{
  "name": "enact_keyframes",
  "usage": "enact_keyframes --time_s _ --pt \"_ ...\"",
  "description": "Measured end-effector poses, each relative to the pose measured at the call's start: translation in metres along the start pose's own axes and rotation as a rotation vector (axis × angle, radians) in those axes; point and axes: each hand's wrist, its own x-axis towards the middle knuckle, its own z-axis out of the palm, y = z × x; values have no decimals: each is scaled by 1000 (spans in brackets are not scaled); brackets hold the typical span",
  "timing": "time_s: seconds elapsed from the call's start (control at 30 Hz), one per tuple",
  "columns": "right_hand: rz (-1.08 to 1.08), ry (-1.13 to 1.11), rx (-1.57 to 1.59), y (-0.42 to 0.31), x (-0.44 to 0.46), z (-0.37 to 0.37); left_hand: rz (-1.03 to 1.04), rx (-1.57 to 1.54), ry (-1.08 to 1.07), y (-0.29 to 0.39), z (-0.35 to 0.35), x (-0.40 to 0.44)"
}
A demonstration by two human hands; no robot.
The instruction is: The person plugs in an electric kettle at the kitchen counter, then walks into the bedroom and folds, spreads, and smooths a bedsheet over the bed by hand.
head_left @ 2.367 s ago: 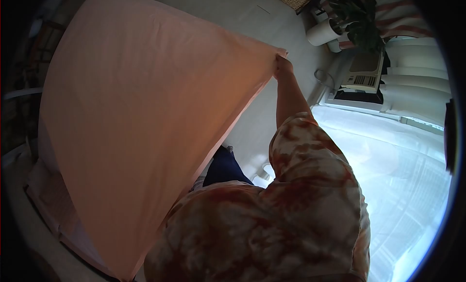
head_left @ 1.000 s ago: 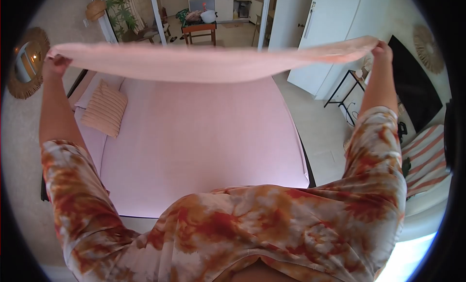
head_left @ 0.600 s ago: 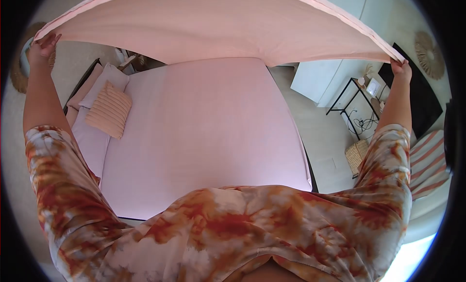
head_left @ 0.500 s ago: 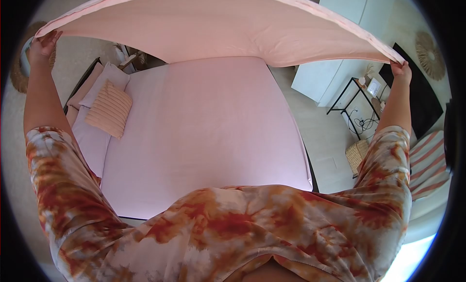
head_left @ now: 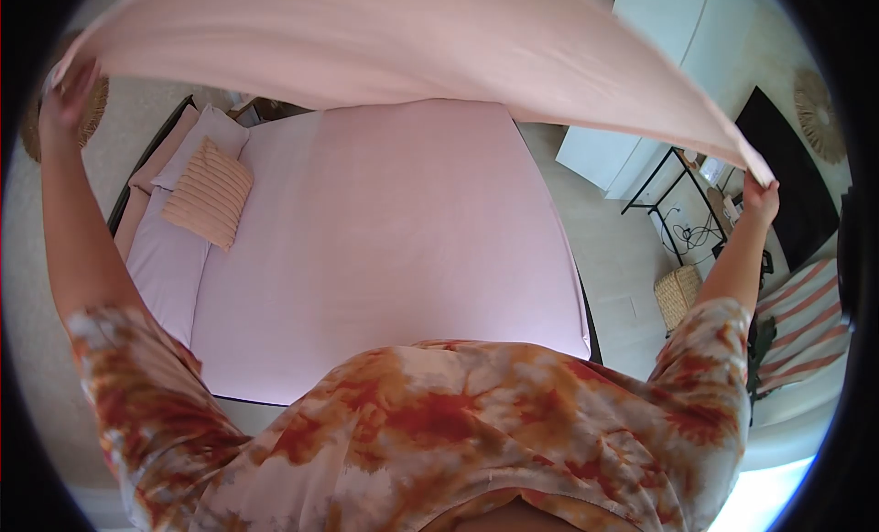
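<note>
A large peach-pink blanket or duvet (head_left: 394, 47) is stretched in the air between my raised hands, billowing over the far side of the bed. My left hand (head_left: 69, 97), slightly blurred, is closed on its corner at the upper left. At the right, my right hand (head_left: 761, 196) pinches the other corner, lower than the left one. Beneath it lies the bed with a smooth pink fitted sheet (head_left: 394, 239). A ribbed peach cushion (head_left: 209, 195) leans on pale lilac pillows (head_left: 165, 262) at the bed's left end.
Beyond the bed's right end stand a black-framed table (head_left: 664, 189) with cables, a woven basket (head_left: 677, 296) and a dark television (head_left: 789, 179). A striped cloth (head_left: 801, 321) hangs at the right. White wardrobe doors (head_left: 632, 92) are at the back.
The blanket has billowed, its surface now blurred by motion. My right hand has dropped noticeably with its corner; my left hand has lowered a little. Both keep their hold.
</note>
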Motion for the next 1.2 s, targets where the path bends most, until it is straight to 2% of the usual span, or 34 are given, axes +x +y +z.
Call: enact_keyframes --time_s 0.07,0.1,0.13,0.17,0.2,0.23,0.3,0.33,0.4,0.47,0.5,0.57,0.6,0.67,0.7,0.73,0.77,0.8,0.83,0.87,0.93,0.97,1.0,1.07,1.1,1.13,1.17,1.2 --pt "-17 91 -110 -8 -42 -11 -149 -54 -159 5 -96 34" --pt "7 129 -112 -15 -60 -22 -137 -37 93 12 -102 -17" --pt "74 56 -95 -22 -65 -55 -264 -17 -154 19 -198 22" --pt "81 162 -83 -25 -73 -78 -301 70 99 23 -209 -18" --pt "179 134 -82 -32 -94 -90 -280 189 3 26 -260 -33" --pt "184 247 -158 -32 -105 -109 -267 289 -65 25 -293 -58" --pt "337 258 -236 -40 -126 -151 -323 473 56 20 -335 -117" --pt "373 279 -258 -42 -140 -162 -386 545 76 17 -348 -147" --pt "406 352 -261 -42 -174 -161 -510 687 300 3 -346 -204" --pt "421 410 -302 -39 -195 -166 -680 759 275 -11 -397 -235" --pt "430 406 -312 -39 -205 -167 -687 764 285 -17 -398 -254" --pt "463 354 -414 -39 -225 -168 -888 961 316 -25 -397 -297" --pt "476 352 -426 -39 -228 -178 -899 971 326 -30 -393 -315" --pt "480 294 -635 -37 -234 -203 -1062 1253 282 -43 -395 -343" --pt "472 336 -699 -34 -245 -201 -1071 1262 283 -49 -399 -354" --pt "477 339 -709 -33 -249 -213 -1165 1320 205 -56 -404 -365" --pt "478 282 -802 -28 -253 -224 -1257 1370 123 -66 -410 -376" --pt "477 222 -892 -23 -255 -239 -1264 1371 121 -78 -423 -386" --pt "583 188 -892 -20 -254 -253 -1326 1423 52 -92 -440 -398" --pt "585 186 -897 -14 -267 -233 -1387 1474 -17 -105 -455 -408" --pt "414 430 -1464 8 -310 -173 -1463 1530 -33 -129 -463 -431" --pt "557 316 -1461 8 -314 -176 -1488 1512 -64 -153 -499 -447" --pt "571 318 -1470 14 -311 -197 -1516 1497 -96 -167 -530 -458" --pt "19 -473 -2044 31 -310 -262 -1486 1599 -211 -180 -508 -477" --pt "49 -483 -2057 34 -325 -254 -1257 1741 -273 -198 -536 -492" --pt "223 -652 -2232 40 -339 -234 -1020 1859 -341 -215 -566 -509" --pt "407 -833 -2393 45 -350 -220 -909 1950 -422 -215 -563 -512" --pt "427 -856 -2411 48 -361 -210 -801 2028 -504 -218 -547 -515"
